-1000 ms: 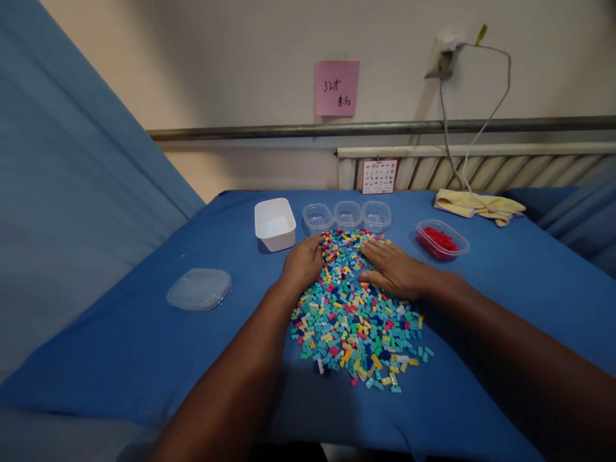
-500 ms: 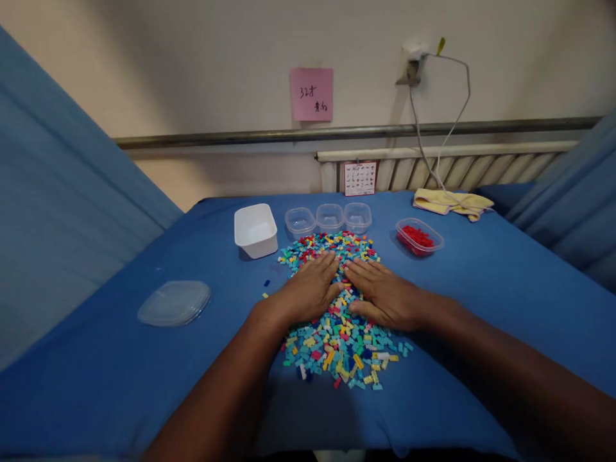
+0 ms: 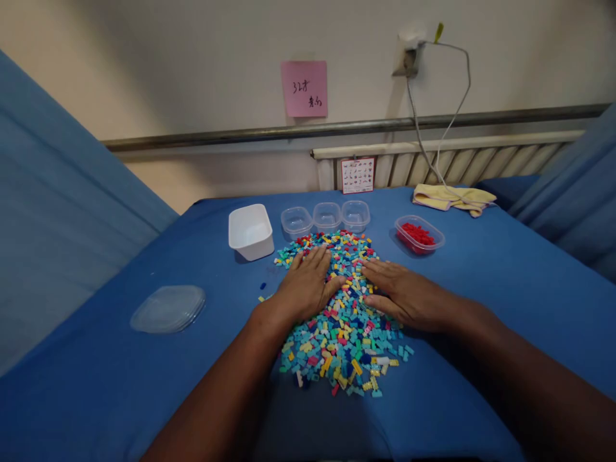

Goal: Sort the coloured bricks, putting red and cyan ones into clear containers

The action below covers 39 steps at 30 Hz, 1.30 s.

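A heap of small coloured bricks [image 3: 344, 333] in teal, yellow, red, blue and white lies spread on the blue table cover [image 3: 481, 289]. My left hand [image 3: 305, 285] rests flat on the heap's upper left part, fingers stretched out. My right hand [image 3: 407, 294] lies flat on the heap's upper right part, fingers stretched out too. A strip of bricks shows between the two hands. Neither hand holds anything.
Behind the heap stand a white tub [image 3: 250, 231], three small clear tubs [image 3: 326, 217] and a clear tub of red bricks [image 3: 418, 235]. A clear lid [image 3: 168, 308] lies at the left. A yellow cloth [image 3: 452, 196] with a cable lies at the back right.
Both hands slid back from the heap's far edge and flattened on the bricks. In the last half second they moved slightly apart, and the bricks spread a little.
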{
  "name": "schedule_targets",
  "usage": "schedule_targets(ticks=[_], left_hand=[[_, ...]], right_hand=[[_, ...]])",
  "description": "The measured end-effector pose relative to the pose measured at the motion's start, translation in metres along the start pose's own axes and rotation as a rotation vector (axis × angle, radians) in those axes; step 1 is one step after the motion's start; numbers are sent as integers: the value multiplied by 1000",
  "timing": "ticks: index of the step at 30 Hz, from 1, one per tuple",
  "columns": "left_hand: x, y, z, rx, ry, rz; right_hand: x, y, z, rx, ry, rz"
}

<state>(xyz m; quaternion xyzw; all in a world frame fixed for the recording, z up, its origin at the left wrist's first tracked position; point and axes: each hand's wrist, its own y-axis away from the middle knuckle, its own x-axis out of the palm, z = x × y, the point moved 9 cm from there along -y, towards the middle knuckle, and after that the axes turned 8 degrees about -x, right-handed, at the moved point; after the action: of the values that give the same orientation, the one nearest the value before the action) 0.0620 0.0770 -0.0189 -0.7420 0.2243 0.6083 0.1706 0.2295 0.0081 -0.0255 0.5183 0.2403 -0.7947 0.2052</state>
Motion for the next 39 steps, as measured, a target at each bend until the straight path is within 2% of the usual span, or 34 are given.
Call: schedule_targets(ticks=[3, 6, 8, 12, 16, 18, 21, 24, 29, 31, 33, 37, 39], left_hand=[[-1, 1, -5, 14, -6, -5], [4, 9, -23, 104, -3, 76], [4, 16, -35, 150, 3, 98], [2, 26, -51, 196, 1, 76], [8, 33, -65, 273, 20, 112], [8, 34, -68, 275, 36, 123], [9, 37, -71, 258, 58, 168], [9, 43, -79, 276, 91, 212], [-1, 44, -90, 322, 111, 147], [-12, 37, -83, 302, 119, 57], [-31, 27, -64, 221, 156, -100], [-74, 15, 1, -26, 297, -448], [-87, 15, 29, -129, 342, -549]], right_hand=[[-4, 6, 8, -21, -27, -4], [-7, 6, 14, -62, -56, 31], [-12, 1, 7, -56, -41, -8], [-22, -13, -25, 66, 42, -172], [-14, -28, -29, -22, -6, -159], [-18, -29, -29, -56, -22, -203], [-27, -24, -45, 61, 32, -285], [-28, -21, -63, 218, 121, -294], [-25, -32, -66, 257, 169, -315], [-24, -34, -65, 262, 162, -319], [-24, -33, -66, 266, 132, -331], [-24, -30, -71, 260, 47, -351], [-23, -30, -73, 265, 29, -349]])
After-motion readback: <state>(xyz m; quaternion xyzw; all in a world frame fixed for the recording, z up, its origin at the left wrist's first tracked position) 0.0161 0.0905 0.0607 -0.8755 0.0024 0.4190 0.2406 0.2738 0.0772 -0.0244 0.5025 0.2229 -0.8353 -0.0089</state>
